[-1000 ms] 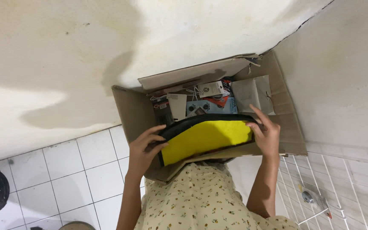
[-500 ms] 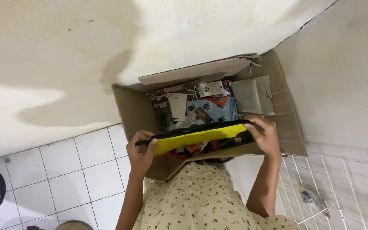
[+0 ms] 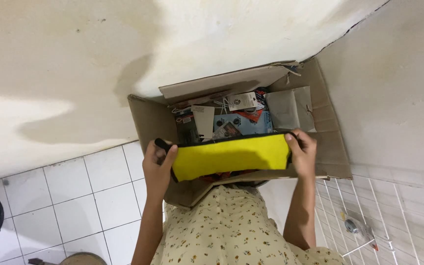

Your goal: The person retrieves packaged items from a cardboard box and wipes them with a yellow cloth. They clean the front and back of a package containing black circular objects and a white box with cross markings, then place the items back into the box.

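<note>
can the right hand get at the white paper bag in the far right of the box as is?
Probably yes. The white paper bag lies uncovered on top, just beyond the right hand, with nothing between. But that hand grips the yellow pouch, so it must let go first.

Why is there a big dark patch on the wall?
Head view: the dark patch is a soft shadow on the wall above the cardboard box; the yellow pouch, held by the left hand and right hand, looks bright and sharp, without glare.
</note>
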